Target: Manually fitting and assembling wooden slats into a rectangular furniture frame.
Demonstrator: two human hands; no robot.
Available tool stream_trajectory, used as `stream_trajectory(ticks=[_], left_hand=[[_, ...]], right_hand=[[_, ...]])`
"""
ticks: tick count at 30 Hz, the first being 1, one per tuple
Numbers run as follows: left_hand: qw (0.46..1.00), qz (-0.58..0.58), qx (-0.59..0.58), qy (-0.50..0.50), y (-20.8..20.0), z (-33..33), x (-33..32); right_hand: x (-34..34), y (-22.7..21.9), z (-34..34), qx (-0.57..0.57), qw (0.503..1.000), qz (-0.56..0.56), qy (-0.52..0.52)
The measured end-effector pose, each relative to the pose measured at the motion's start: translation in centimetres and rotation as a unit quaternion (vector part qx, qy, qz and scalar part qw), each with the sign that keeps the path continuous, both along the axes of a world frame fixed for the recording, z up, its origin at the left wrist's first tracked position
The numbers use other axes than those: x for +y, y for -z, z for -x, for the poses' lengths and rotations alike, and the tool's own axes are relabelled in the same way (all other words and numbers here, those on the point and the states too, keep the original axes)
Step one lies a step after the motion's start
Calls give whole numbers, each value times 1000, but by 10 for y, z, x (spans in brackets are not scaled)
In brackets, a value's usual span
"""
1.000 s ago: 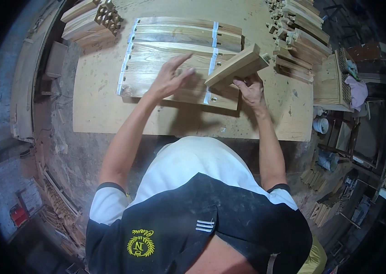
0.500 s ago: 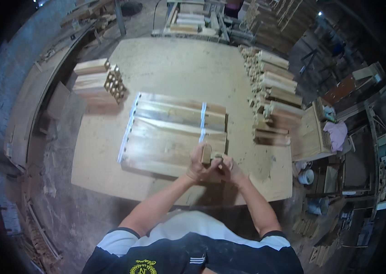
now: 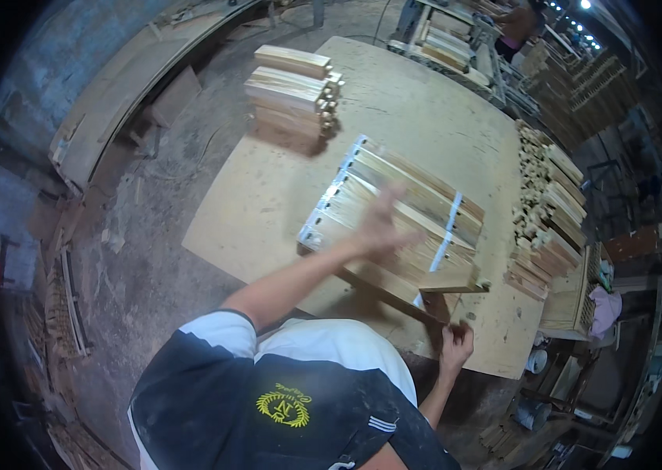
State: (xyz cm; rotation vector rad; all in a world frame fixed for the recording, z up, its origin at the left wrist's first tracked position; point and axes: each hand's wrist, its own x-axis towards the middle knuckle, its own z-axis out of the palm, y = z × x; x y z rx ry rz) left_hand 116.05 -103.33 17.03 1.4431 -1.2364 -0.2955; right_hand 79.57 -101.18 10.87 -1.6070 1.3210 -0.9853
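A panel of wooden slats (image 3: 425, 196) lies on the table, with a pale strip (image 3: 329, 194) along its left end and another pale strip (image 3: 447, 231) near its right end. Over the panel, slightly blurred, my left hand (image 3: 382, 227) has its fingers spread and holds nothing. A short wooden block (image 3: 448, 280) rests at the panel's near right corner. Just below that corner, at the table's near edge, my right hand (image 3: 456, 346) has curled fingers. Whatever sits between those fingers, if anything, is too small to make out.
The pale table (image 3: 233, 207) carries a stack of wooden pieces (image 3: 288, 90) at the far left and a longer pile of them (image 3: 554, 204) along its right side. A wooden crate (image 3: 574, 301) with a pink cloth (image 3: 605, 311) stands beyond. Another person (image 3: 515, 31) is at the far right.
My view has turned, shifting the table right. My hands, together around small wooden pieces before, are now apart: the left over the panel, the right at the near edge. A block lies at the panel's corner.
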Motion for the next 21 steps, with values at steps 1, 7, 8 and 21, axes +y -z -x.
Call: stream_trajectory(ticks=[1,7,8,21], left_hand=[[995,-10,32,-98,5,-44,-6],[872,-82,165,-453,1,-243,-55],[856,-106,182,-472,2,-254,-66],[833,-160,-460,-265,-56,-418,-86]], right_hand=[[21,0,1,-56,998,-13,22],[62,-30,-57,127,987,-95,-37],[57,-27,-74,117,990,-53,-58],[61,-45,-142,197,971,57,-120]])
